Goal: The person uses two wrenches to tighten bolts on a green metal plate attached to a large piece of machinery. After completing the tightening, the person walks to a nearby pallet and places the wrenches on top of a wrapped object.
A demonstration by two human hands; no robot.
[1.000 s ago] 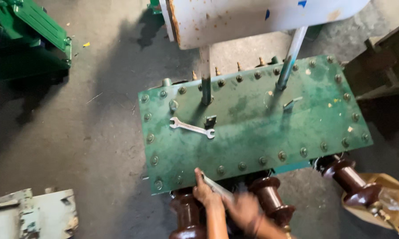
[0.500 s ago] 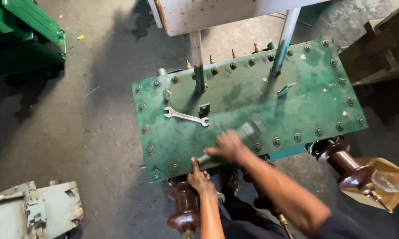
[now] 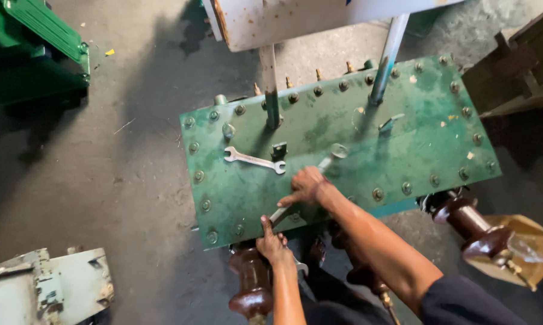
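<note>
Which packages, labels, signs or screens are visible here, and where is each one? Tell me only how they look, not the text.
No labels, signs or screens show.
Only wrapping: a crumpled yellowish-brown bag at lower right, around the end of a brown insulator beside the green bolted plate.

Green-painted bolted lid [image 3: 404, 150] with worn, pale patches; silver wrench [image 3: 253, 160] lying on it; glossy dark-brown insulators [image 3: 253, 286] below; grey concrete floor [image 3: 133, 180]; yellowish bag [image 3: 524, 241] at right.
</note>
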